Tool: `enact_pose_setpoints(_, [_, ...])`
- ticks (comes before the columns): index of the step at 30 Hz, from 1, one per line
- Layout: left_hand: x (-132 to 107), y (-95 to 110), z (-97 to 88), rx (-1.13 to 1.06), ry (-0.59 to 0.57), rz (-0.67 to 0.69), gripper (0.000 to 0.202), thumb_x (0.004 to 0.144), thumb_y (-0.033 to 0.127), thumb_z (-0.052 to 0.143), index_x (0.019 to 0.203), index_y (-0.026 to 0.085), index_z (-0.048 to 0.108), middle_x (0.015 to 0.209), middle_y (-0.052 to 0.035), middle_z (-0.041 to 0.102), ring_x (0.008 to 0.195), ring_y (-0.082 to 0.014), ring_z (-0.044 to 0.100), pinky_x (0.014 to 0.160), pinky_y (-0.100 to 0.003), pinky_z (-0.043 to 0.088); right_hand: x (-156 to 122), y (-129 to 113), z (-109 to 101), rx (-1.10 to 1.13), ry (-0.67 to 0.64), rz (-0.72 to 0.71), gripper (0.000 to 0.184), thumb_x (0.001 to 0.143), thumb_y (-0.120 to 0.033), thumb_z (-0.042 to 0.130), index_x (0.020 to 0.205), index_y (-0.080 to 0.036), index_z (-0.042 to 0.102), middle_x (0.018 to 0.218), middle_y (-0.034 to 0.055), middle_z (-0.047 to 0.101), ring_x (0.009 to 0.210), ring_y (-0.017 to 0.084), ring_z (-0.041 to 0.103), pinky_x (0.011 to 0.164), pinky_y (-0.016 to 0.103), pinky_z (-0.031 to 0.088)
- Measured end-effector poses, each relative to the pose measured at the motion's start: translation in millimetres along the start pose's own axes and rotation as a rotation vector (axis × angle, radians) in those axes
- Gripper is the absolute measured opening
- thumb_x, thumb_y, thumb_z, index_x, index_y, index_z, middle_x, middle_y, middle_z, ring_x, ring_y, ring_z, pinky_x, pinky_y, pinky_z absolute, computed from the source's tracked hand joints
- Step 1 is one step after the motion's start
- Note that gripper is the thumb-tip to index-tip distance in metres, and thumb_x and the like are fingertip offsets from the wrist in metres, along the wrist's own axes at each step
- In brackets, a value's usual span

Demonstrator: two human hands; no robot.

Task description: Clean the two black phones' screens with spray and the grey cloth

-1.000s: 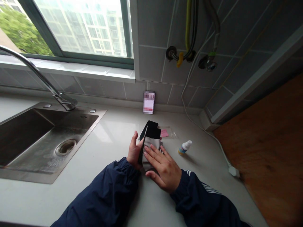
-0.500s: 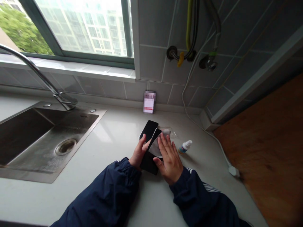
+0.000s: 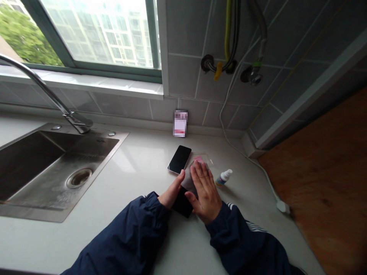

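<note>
My left hand (image 3: 171, 192) is wrapped round a flat black phone (image 3: 182, 203), gripping it by its left side with the thumb up. A grey cleaning cloth (image 3: 189, 180) lies over the phone's upper part. With long fingers laid nearly flat, my right hand (image 3: 204, 189) holds this cloth pressed against the phone, its thumb apart over the lower part. Just beyond my hands, another phone (image 3: 179, 159) lies on the counter, dark screen up. Past my right fingertips are a small pink patch (image 3: 198, 157) and a clear, thin item (image 3: 210, 159), partly hidden.
A small spray bottle (image 3: 224, 177) with a white top stands right of my right hand. Against the tiled wall leans a device with a blurred screen (image 3: 180, 123). The steel sink (image 3: 124, 140) and faucet (image 3: 51, 91) are left; a white cable (image 3: 255, 160) runs along the right.
The held phone's top end has tipped down and is now covered by the cloth and my right hand. The pink patch has come into view. My left thumb has shifted slightly right and down.
</note>
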State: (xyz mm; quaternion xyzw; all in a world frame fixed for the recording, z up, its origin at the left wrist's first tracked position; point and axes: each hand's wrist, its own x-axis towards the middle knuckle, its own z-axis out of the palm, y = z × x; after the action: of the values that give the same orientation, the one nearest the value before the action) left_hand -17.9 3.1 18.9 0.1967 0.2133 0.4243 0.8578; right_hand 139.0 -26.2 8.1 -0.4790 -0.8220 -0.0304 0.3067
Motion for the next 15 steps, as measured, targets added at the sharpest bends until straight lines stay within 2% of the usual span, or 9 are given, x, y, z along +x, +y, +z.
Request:
enact_pose_setpoints(2, [3,-1,-0.3,0.053,0.039,0.061,0.053,0.096,0.047,0.066,0.14,0.017,0.069,0.139,-0.0103,0.07,0.151,-0.0312,0.045,0.13,-0.044,0.025,-1,-1,0,0.011,-0.033,-0.04,0.078,0.109,-0.061,0.026,0.17,-0.015,0.009,0.175,0.0156,0.02,0.163,0.037,0.015,0.125,0.063,0.03])
enact_pose_setpoints(4, [5,-1,-1.6,0.088,0.107,0.122,0.05,0.096,0.045,0.067,0.134,0.014,0.072,0.139,-0.0104,0.07,0.153,-0.0277,0.041,0.132,-0.039,0.02,-1,-3,-1,0.012,-0.068,-0.079,0.079,0.109,-0.061,0.028,0.17,-0.015,0.01,0.175,0.0157,0.02,0.163,0.036,0.015,0.125,0.063,0.03])
enact_pose_setpoints(7, [6,3,-3.4,0.098,0.162,0.128,0.05,0.098,0.047,0.063,0.129,0.01,0.074,0.135,-0.013,0.072,0.152,-0.0278,0.043,0.132,-0.038,0.021,-2,-7,-1,0.007,-0.104,-0.135,0.08,0.108,-0.062,0.031,0.17,-0.014,0.011,0.174,0.0154,0.022,0.163,0.036,0.016,0.125,0.063,0.032])
enact_pose_setpoints(11, [0,10,0.9,0.06,0.106,0.054,0.06,0.102,0.056,0.052,0.137,0.01,0.069,0.135,-0.0143,0.073,0.147,-0.0307,0.051,0.129,-0.042,0.028,-2,-11,-3,0.013,-0.104,-0.164,0.078,0.109,-0.062,0.031,0.169,-0.015,0.016,0.172,0.0145,0.028,0.162,0.034,0.021,0.124,0.061,0.036])
enact_pose_setpoints(15, [-3,15,6.3,0.018,0.04,0.035,0.074,0.102,0.063,0.047,0.151,0.009,0.056,0.137,-0.0176,0.071,0.141,-0.035,0.057,0.125,-0.046,0.035,-3,-14,-2,0.007,-0.051,-0.094,0.074,0.11,-0.059,0.028,0.169,-0.015,0.02,0.171,0.0153,0.032,0.161,0.033,0.027,0.123,0.058,0.039])
